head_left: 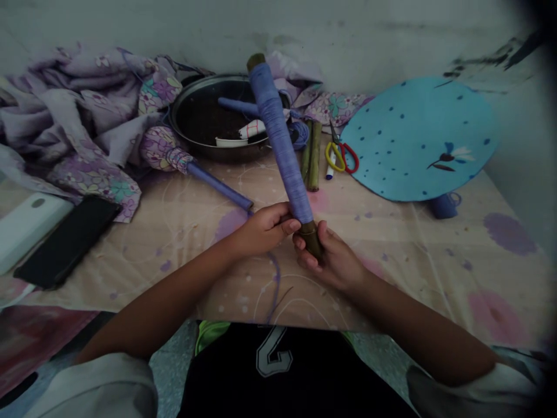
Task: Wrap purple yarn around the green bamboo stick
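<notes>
A bamboo stick (285, 145), wound in purple yarn for most of its length, stands tilted in front of me with its bare ends showing. My right hand (333, 252) is closed around its bare lower end. My left hand (267, 229) is closed in a pinch beside the stick, at the lower edge of the winding. Loose purple yarn (277, 276) runs from under the left hand down toward the table's front edge; the exact grip on it is partly hidden by the fingers.
Behind the stick sits a dark pan (195, 125). Bamboo pieces (314, 157), scissors (342, 154) and a blue polka-dot oval (413, 139) lie to the right. A yarn-wrapped stick with a cloth head (217, 183), crumpled cloth (82, 104) and a black phone (67, 241) lie left.
</notes>
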Demonstrator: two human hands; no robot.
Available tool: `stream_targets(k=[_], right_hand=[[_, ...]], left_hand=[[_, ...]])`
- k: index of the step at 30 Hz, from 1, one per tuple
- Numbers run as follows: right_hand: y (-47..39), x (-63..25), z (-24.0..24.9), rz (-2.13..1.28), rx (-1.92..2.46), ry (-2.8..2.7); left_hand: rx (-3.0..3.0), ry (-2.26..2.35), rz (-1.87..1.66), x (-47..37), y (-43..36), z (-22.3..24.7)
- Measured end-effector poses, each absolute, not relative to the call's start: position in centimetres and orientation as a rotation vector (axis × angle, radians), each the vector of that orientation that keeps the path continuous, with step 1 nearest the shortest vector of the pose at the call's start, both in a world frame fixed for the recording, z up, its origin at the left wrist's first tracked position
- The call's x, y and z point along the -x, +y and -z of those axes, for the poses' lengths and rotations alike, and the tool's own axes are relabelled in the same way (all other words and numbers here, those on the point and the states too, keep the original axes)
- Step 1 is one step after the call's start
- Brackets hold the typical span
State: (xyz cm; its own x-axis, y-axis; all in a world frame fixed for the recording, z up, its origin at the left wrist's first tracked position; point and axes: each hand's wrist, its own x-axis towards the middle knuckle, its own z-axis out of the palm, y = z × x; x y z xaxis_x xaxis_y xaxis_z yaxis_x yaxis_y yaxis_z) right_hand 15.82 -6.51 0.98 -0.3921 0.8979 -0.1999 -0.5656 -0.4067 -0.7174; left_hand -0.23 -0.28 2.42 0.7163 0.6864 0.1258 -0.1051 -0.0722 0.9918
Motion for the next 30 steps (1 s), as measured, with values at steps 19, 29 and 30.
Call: stream_targets(k=[19, 29, 30], right_hand=[[-6.41, -15.57, -0.99, -1.811, 0.851, -0.634], [-6.1, -15.82, -1.25, -1.903, 0.89, -0.58], [-6.06, -15.88, -1.35, -1.859, 0.921, -0.618]], left_hand=[[-1.286, 0.484, -0.701, -0.08, 0.05, -1.43], [-1.573, 0.568, -0.708, 0.14, 0.24, -1.5], [-1.633, 0.602, -0.715, 0.17, 0.26, -1.46]])
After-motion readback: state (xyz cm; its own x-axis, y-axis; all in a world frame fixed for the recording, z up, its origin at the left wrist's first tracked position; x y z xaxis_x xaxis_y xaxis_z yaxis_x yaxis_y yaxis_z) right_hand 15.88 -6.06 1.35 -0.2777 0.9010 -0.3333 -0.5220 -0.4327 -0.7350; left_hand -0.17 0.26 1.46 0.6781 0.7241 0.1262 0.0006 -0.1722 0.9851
